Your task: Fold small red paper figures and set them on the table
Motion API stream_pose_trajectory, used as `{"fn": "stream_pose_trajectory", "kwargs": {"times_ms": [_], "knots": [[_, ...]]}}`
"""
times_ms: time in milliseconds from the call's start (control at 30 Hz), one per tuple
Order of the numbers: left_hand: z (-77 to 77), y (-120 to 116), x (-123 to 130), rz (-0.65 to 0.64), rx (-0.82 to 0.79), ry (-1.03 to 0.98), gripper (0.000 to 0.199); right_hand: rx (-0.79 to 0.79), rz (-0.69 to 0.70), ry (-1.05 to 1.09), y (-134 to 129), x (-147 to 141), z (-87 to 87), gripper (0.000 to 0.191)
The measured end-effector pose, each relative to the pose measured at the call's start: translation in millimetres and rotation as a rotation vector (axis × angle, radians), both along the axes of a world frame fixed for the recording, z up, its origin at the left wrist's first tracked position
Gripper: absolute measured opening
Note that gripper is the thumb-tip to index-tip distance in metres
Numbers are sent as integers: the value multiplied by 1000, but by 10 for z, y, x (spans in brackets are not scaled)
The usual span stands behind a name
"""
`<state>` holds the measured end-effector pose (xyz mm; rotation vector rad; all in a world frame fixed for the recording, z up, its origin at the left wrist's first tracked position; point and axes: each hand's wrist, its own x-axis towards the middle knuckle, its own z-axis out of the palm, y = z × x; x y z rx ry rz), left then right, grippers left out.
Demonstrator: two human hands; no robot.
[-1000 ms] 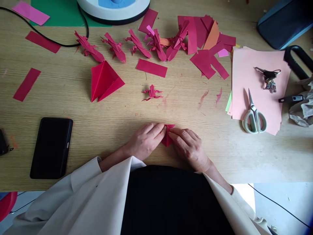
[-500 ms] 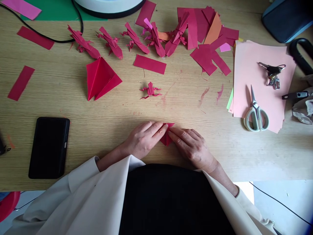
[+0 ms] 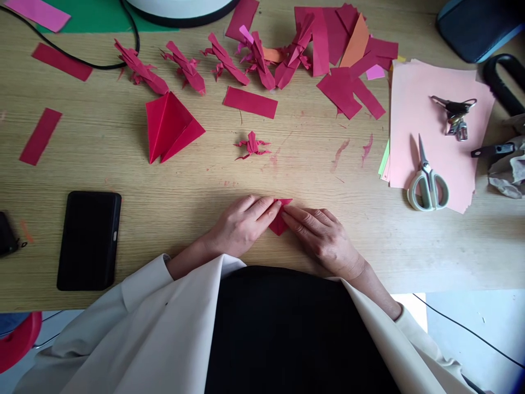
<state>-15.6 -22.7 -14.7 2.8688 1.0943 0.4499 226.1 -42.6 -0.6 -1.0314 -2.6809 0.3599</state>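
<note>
Surface: pale wooden table [image 3: 143, 219]. Nearest: one small folded red paper [image 3: 279, 225], on the wood between the hands; left hand [image 3: 241, 224] and right hand [image 3: 326, 241], fingers drawn in narrow, holding it from either side. Change: almost none in the last second; judged a pause for pressing or aligning a crease. Beyond: one small red paper frog [image 3: 251, 145]. Farthest: red paper figures [image 3: 223, 59], in a row.

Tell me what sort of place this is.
Probably a craft desk at home or in a studio: scissors on pink paper sheets, red paper offcuts and a small folded frog.
</note>
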Motion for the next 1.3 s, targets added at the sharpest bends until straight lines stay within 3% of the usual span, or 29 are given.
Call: {"fn": "stream_pose_trajectory", "kwargs": {"times_ms": [300, 800, 1033, 1300], "knots": [[-17, 13, -37, -82, 49, -76, 36, 69, -25, 13, -10, -32, -32, 41], [-36, -4, -67, -110, 56, -50, 37, 112, 3, -20, -32, -44, -12, 40], [-9, -16, -70, -111, 65, -89, 35, 105, -5, 17, -30, -52, -20, 49], [-15, 4, -50, -109, 167, -46, 30, 102, -9, 28, -28, -42, -50, 48]]}}
